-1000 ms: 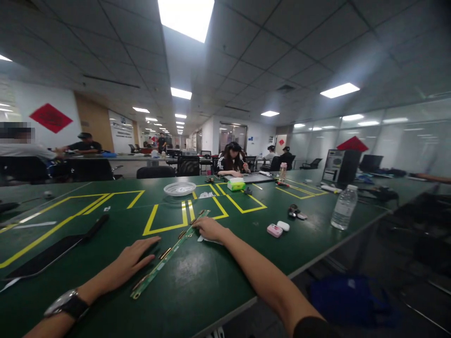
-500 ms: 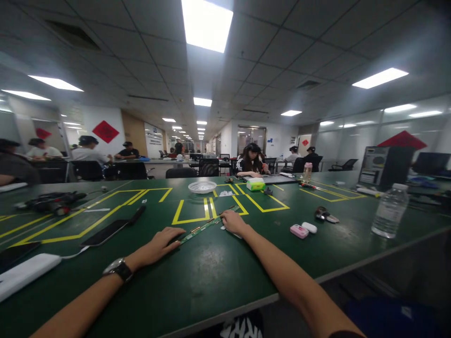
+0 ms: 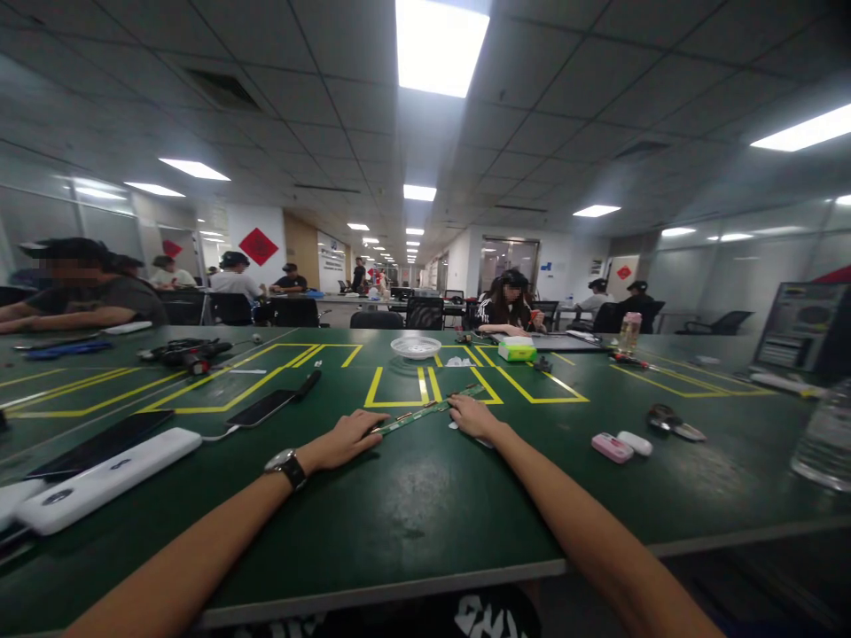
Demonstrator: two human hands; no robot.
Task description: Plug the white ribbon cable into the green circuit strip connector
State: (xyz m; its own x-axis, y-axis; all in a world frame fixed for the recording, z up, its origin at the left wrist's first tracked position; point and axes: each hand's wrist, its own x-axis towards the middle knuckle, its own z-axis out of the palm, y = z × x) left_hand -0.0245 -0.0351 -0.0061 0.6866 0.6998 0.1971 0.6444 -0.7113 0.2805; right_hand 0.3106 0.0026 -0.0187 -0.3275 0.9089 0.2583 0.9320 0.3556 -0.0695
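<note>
"While your left hand [image 3: 347, 440] and right hand [image 3: 473, 416] touch the green strip [image 3: 416, 416] mid-frame, what's done?"

"Both are on it, and it seems to lie on the tabletop [image 3: 412, 509]. Letting go is left, I think. Your right fingers bend over it, but I can't tell if either hand pinches."

"Any words?"

"Marks on the white power bank [image 3: 93, 487], lower left, too blurry to read."

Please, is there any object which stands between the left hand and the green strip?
Nothing visible does: the left hand is right at the near end of the green strip. The right hand is farther along the strip, not between.
</note>
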